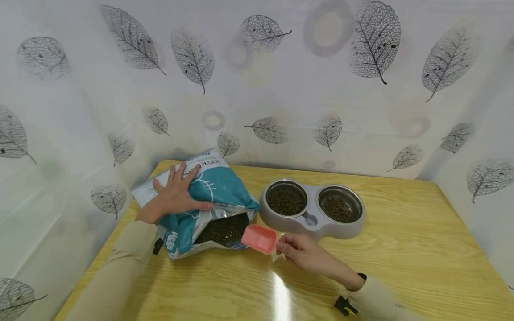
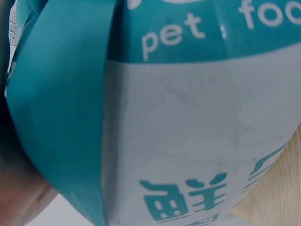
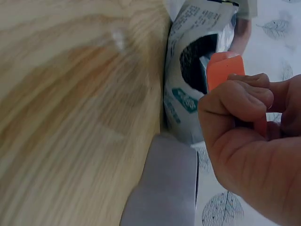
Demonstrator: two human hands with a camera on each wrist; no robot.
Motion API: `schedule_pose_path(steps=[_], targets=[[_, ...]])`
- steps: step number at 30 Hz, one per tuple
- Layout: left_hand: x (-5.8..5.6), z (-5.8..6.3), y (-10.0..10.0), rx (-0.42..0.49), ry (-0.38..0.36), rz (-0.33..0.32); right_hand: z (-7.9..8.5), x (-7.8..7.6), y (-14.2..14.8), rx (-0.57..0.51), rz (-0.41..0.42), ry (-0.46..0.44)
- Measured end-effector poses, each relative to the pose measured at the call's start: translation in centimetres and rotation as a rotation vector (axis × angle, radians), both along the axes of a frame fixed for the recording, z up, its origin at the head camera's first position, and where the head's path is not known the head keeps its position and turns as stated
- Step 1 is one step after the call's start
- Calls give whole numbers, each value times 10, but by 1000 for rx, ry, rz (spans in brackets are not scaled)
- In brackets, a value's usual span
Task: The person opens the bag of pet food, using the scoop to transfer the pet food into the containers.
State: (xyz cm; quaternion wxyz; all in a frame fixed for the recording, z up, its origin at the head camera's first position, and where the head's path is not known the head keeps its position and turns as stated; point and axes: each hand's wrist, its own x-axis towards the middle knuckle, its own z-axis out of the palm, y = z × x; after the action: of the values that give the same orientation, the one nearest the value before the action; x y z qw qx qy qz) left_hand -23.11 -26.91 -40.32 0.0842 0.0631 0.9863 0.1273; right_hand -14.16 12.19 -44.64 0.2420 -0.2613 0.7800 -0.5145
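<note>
A teal and white pet food bag [image 1: 222, 185] lies on its side at the left of the table, its mouth gaping toward the front right. Dark kibble [image 1: 225, 228] shows inside. My left hand [image 1: 175, 195] rests on top of the bag with fingers spread. In the left wrist view the bag's printed side [image 2: 174, 117] fills most of the picture. My right hand [image 1: 303, 254] pinches the handle of a pink scoop [image 1: 260, 239] just right of the bag's mouth. The scoop's bowl looks empty. In the right wrist view, curled fingers and thumb hold the scoop [image 3: 225, 70].
Behind the scoop stands a grey double feeder [image 1: 315, 227] with a left metal bowl [image 1: 286, 199] and a right metal bowl [image 1: 339, 204], both holding some kibble. The wooden table [image 1: 413, 249] ends at a leaf-patterned curtain [image 1: 281, 84] at the back and sides.
</note>
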Motion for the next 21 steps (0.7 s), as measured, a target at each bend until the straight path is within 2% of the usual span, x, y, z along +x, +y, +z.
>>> schedule_pose_path(steps=[4, 8, 12, 15, 18, 21], targets=[[-1, -1, 0, -4, -2, 1, -3, 1, -17, 39, 1, 20], [-2, -1, 0, -2, -1, 3, -4, 2, -34, 85, -39, 28], [-2, 0, 0, -2, 4, 0, 2, 2, -48, 153, -97, 58], [-1, 0, 0, -3, 11, -1, 9, -1, -58, 197, -109, 79], [-1, 0, 0, -1, 12, -1, 12, -6, -66, 217, -94, 55], [-1, -1, 0, -1, 8, 0, 12, -12, -71, 197, -88, -17]])
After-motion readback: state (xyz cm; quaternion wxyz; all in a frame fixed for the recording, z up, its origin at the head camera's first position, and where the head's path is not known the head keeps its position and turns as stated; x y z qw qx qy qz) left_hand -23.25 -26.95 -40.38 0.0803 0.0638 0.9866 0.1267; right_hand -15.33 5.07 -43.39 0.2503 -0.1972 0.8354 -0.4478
